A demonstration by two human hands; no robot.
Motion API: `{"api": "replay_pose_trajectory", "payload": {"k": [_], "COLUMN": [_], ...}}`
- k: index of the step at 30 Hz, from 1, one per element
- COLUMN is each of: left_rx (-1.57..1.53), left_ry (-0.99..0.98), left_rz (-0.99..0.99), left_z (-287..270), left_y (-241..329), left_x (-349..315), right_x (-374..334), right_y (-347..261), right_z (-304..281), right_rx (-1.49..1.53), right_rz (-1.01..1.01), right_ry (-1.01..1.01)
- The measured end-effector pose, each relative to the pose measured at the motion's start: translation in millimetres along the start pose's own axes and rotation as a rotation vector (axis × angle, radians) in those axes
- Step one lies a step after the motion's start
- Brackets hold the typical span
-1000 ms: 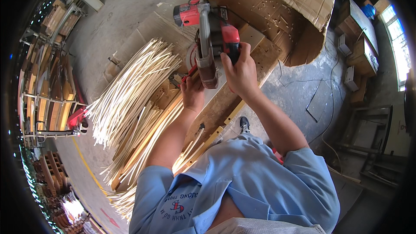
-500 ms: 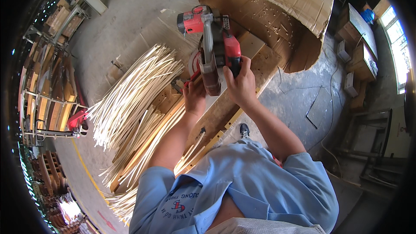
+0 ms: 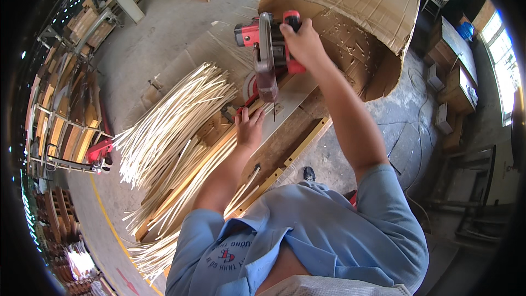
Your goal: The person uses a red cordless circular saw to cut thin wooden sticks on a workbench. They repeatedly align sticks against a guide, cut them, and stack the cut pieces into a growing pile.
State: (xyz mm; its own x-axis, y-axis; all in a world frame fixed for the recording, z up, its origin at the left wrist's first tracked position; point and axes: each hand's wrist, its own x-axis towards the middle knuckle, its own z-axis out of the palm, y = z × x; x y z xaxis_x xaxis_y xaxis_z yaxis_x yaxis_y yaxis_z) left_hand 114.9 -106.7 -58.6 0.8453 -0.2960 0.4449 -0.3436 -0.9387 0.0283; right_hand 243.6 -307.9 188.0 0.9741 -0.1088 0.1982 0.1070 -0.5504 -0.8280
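A red and black miter saw (image 3: 267, 57) stands on a long wooden bench, its grey blade guard facing me. My right hand (image 3: 307, 44) is wrapped around the saw's black handle (image 3: 292, 19). Lower down, beside the red fence and left of the blade, my left hand (image 3: 250, 127) presses its fingers over thin wooden sticks (image 3: 267, 108); the sticks are partly hidden beneath it. A large heap of pale thin sticks (image 3: 170, 115) lies to the left of the saw, and more run along the bench toward me.
An open cardboard box (image 3: 350, 8) with wood scraps inside lies beyond the bench to the right. Yellow strips (image 3: 307, 142) edge the bench. At the far left stands a rack of boards (image 3: 66, 115). Wooden cabinets (image 3: 457, 82) and a cable are on the right.
My right hand has moved the saw's head and handle away from me. My left hand stays near the fence, with its fingers now more visible.
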Motion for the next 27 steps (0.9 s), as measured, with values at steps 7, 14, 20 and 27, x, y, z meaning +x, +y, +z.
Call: {"api": "replay_pose_trajectory", "payload": {"k": [7,14,20,27], "left_rx": [-0.012,-0.050,-0.326,-0.479], "left_ry": [-0.025,-0.013,0.072,0.403], "left_rz": [0.008,-0.040,-0.027,-0.172], "left_z": [0.7,-6.0,-26.5,-98.0], "left_y": [-1.5,-4.8,-9.2,-8.9], "left_x": [-3.0,-9.7,-4.8,-47.3], "right_x": [55.0,-52.3,-143.5,-129.1], "right_y": [-8.7,89.4,148.6,145.0], "right_z": [-6.1,50.2,114.3,166.9], "right_rx": [0.092,0.197,-0.265,-0.603], "right_rz": [0.099,-0.535,-1.016,-1.264], "right_ry": [-0.030,0.554,-0.320,-0.497]}}
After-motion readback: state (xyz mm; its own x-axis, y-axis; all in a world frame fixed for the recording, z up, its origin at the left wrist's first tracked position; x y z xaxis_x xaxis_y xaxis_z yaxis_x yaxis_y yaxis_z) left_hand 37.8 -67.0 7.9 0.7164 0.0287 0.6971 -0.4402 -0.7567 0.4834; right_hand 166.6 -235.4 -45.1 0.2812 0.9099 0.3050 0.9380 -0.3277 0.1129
